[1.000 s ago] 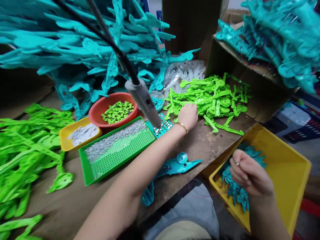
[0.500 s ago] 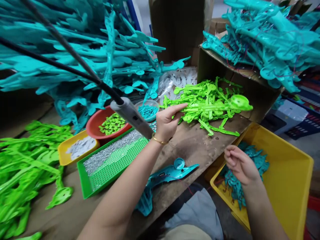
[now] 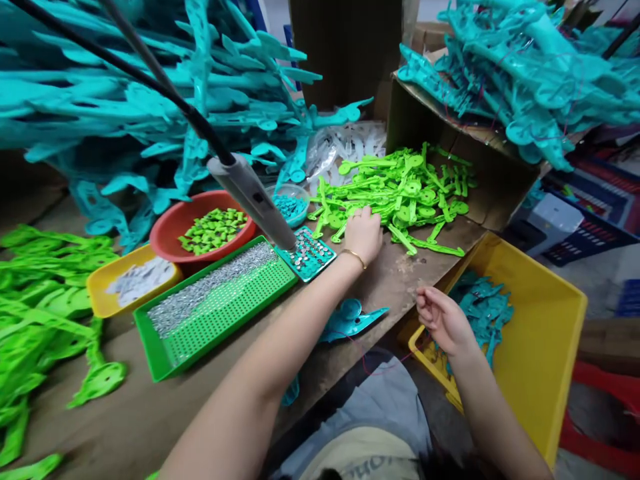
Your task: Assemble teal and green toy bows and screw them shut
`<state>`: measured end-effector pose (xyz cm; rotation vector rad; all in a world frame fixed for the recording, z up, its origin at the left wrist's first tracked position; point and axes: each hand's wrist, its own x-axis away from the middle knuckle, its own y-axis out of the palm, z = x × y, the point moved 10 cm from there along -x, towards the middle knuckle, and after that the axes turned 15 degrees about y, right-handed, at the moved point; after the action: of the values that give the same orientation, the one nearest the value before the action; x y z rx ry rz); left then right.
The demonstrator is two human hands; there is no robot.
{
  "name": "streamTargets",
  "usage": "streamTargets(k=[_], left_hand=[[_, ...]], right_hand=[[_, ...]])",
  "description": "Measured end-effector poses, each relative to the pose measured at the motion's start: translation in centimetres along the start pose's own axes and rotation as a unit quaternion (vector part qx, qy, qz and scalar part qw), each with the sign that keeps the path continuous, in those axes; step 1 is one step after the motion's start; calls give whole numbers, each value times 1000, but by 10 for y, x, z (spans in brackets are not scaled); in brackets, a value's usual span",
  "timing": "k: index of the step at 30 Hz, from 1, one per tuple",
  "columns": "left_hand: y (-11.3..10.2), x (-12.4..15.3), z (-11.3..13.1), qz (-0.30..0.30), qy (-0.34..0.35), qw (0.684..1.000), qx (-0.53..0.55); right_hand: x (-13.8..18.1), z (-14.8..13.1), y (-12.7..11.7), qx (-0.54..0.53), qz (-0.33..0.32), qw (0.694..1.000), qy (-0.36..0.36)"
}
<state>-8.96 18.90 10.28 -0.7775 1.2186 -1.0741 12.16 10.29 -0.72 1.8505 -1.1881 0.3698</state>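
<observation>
My left hand (image 3: 363, 233) reaches across the table and lies on the heap of bright green plastic parts (image 3: 405, 193). Its fingers curl down among them, so I cannot tell if it grips one. My right hand (image 3: 443, 320) hovers at the table's front edge, over the near corner of the yellow bin (image 3: 545, 333), with fingertips pinched. A thin red wire (image 3: 370, 363) runs from the teal plastic part (image 3: 350, 319) on the table toward that hand.
A grey hanging tool (image 3: 250, 197) on black cables dangles over a small teal tray of round metal pieces (image 3: 307, 253). Beside it stand a green tray (image 3: 220, 303), a red bowl (image 3: 170, 227) and a small yellow tray (image 3: 100, 293). Teal parts (image 3: 150, 100) tower behind; a cardboard box (image 3: 450, 147) stands right.
My left hand, which had lifted a long green part, is back down on the green heap. My right hand has moved left from over the bin toward the table's edge.
</observation>
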Motion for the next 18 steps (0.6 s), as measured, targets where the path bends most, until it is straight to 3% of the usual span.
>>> streamTargets(k=[3,6,9,11,14,18], left_hand=[[20,11,-8,-21,-57,998,-14],[24,7,-23,-22,-62,998,9],[11,-4,-36,1,-45,998,50],[-9,-9,-46,71,-58,988,128],[-38,-5,-67,199,-129,920,312],[-51,14,-77,231,-221,816,482]], right_hand=[[-2,6,-13,-6,14,1000,2],[-6,5,-21,-10,26,1000,3],[-13,4,-21,-9,26,1000,10],[-18,4,-15,-8,19,1000,16],[-23,5,-3,-6,5,1000,23],[-24,2,11,8,-15,999,29]])
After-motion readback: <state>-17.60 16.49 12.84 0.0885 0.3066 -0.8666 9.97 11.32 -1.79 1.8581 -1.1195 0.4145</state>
